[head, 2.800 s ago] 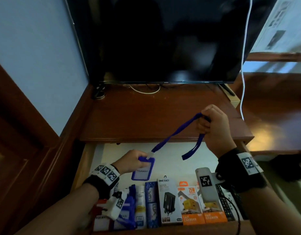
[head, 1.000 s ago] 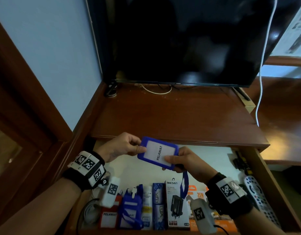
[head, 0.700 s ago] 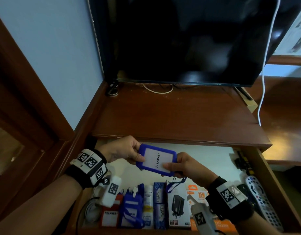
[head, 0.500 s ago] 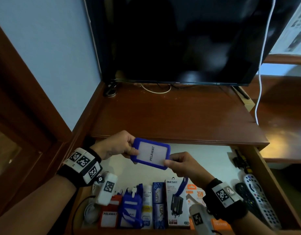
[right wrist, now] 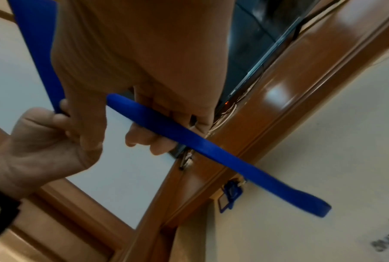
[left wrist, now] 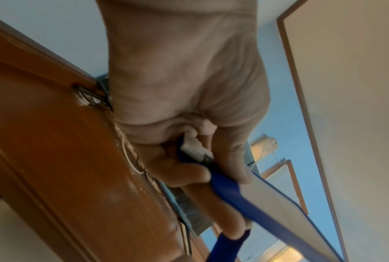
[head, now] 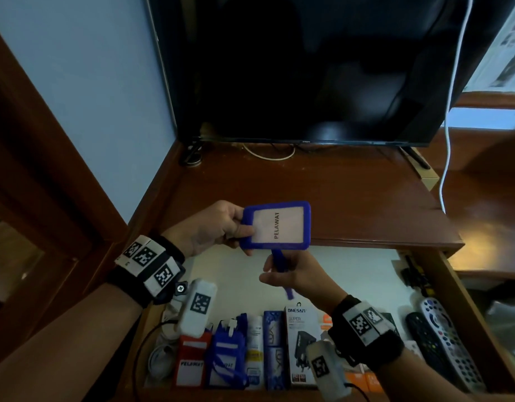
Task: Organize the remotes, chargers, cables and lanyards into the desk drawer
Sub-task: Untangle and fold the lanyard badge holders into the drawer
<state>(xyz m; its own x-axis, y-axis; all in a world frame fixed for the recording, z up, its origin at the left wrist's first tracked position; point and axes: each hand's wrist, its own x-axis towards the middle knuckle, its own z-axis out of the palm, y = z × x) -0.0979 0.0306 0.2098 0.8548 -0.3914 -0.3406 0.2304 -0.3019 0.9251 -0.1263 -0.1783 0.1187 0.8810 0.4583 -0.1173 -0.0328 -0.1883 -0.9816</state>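
A blue badge holder (head: 276,226) reading PELAWAT hangs above the open drawer (head: 331,274). My left hand (head: 221,232) pinches its left end, thumb on the front; the left wrist view shows the fingers curled round the holder's blue edge (left wrist: 231,193). Just below it, my right hand (head: 291,275) grips the blue lanyard strap (head: 279,264), whose loose end (right wrist: 278,184) trails past the fingers in the right wrist view. Along the drawer's front lie a red badge holder (head: 191,364), another blue badge holder (head: 227,355), charger boxes (head: 301,340) and, at the right, two remotes (head: 441,340).
A dark TV (head: 308,68) stands at the back of the brown desktop (head: 294,184), with a white cable (head: 450,111) hanging down at its right. A wall and wooden frame (head: 33,140) close the left side. White cables (head: 160,352) lie at the drawer's left front.
The stretched-out strap has been gathered behind the holder. Over the last second the holder rose and turned level, and my right hand slid from its right edge down onto the strap below.
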